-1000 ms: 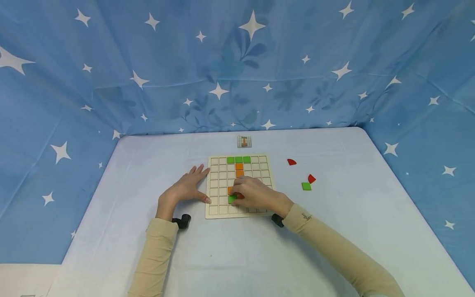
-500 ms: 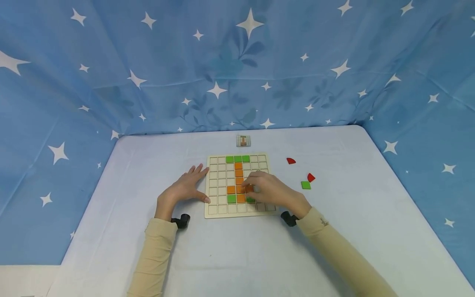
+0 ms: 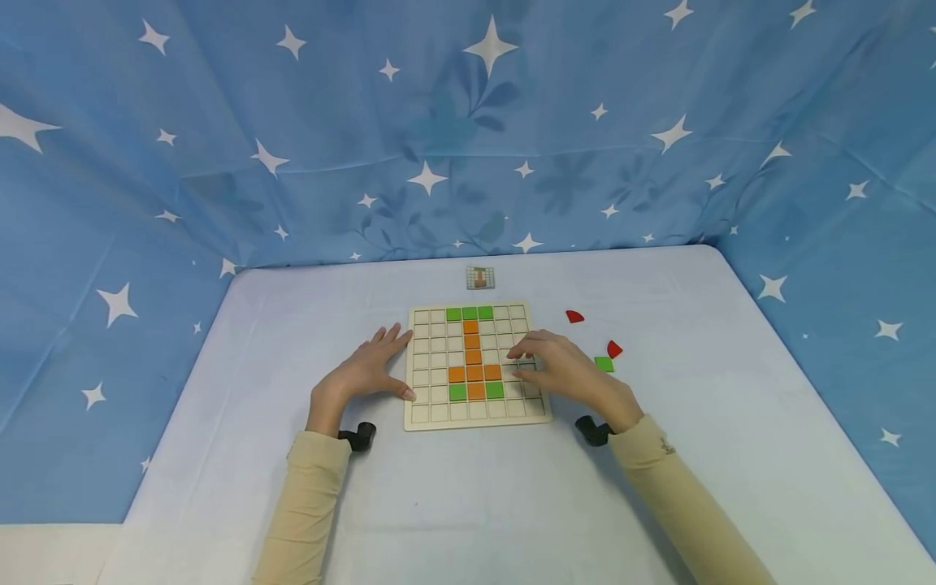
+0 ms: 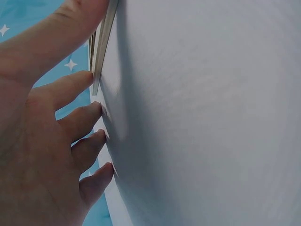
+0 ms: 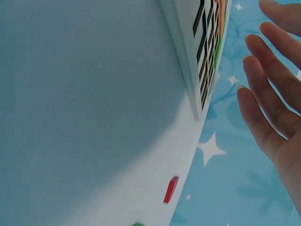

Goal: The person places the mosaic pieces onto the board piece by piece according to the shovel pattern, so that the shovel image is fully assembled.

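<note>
A pale grid board lies flat on the table. Orange square tiles form a column down its middle, with one more on each side lower down. Green square tiles fill a short row at the top, and two others flank the column's foot. My left hand has its fingers spread, thumb and fingertip touching the board's left edge; the left wrist view shows this contact too. Over the board's right part hovers my right hand, fingers loosely bent and apart. In the right wrist view that hand holds nothing.
Right of the board lie two red quarter-circle pieces, one farther back and one nearer, beside a loose green tile. A small pattern card is behind the board. Blue star-printed cloth hangs behind the white table.
My right hand has let go of the tiles and drawn away to the right, uncovering the lower orange and green tiles. My left hand stays at the board's edge.
</note>
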`<move>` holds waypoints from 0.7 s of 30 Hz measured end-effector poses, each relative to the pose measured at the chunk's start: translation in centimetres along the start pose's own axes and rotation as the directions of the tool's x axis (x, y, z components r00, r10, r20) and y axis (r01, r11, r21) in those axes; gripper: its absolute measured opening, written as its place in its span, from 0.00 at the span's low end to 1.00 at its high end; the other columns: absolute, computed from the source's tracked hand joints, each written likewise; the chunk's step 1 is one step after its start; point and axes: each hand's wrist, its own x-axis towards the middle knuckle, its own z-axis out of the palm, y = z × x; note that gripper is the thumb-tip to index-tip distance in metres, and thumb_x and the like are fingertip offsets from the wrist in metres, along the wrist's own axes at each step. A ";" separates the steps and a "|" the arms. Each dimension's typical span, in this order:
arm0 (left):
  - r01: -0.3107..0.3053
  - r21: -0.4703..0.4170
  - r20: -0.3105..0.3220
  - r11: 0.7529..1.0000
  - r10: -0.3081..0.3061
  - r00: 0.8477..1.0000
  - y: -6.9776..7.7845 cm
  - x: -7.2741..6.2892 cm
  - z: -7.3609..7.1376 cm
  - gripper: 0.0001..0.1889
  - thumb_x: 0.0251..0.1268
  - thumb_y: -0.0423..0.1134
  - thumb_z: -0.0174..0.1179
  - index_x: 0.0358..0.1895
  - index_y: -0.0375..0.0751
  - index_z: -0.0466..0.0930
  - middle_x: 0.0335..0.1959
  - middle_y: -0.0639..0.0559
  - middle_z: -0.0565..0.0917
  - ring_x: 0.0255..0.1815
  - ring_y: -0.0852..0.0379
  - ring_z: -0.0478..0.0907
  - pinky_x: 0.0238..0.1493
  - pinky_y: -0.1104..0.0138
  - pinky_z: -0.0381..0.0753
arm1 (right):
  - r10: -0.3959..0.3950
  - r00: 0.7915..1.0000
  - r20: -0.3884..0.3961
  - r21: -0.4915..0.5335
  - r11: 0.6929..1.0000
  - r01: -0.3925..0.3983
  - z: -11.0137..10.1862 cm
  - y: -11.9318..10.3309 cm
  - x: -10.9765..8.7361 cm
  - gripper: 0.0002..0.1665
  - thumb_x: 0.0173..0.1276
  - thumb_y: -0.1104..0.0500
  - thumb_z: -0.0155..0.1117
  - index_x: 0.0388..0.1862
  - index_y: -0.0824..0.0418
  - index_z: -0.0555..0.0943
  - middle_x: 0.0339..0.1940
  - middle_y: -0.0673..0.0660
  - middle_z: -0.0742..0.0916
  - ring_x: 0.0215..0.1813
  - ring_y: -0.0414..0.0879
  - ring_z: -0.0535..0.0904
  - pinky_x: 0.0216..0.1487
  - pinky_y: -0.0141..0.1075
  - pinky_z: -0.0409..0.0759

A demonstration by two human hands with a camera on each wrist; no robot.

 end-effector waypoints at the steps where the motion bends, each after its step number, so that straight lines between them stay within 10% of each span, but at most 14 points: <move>1: 0.000 0.001 0.000 1.000 0.000 1.000 0.0 0.0 0.0 0.60 0.51 0.49 0.80 0.84 0.42 0.49 0.86 0.39 0.42 0.86 0.37 0.34 0.85 0.42 0.36 | 0.001 1.000 -0.008 0.001 1.000 -0.001 -0.1 0.2 -0.2 0.15 0.66 0.60 0.74 0.51 0.62 0.88 0.49 0.54 0.88 0.49 0.50 0.82 0.52 0.45 0.85; 21: 0.004 -0.012 0.003 1.000 -0.004 1.000 -0.1 0.1 0.2 0.60 0.52 0.50 0.80 0.84 0.43 0.49 0.86 0.40 0.41 0.86 0.38 0.33 0.84 0.42 0.36 | 0.056 0.997 -0.060 0.071 0.996 -0.052 -0.6 2.1 -1.8 0.13 0.66 0.65 0.73 0.49 0.65 0.88 0.45 0.57 0.89 0.47 0.54 0.83 0.48 0.51 0.86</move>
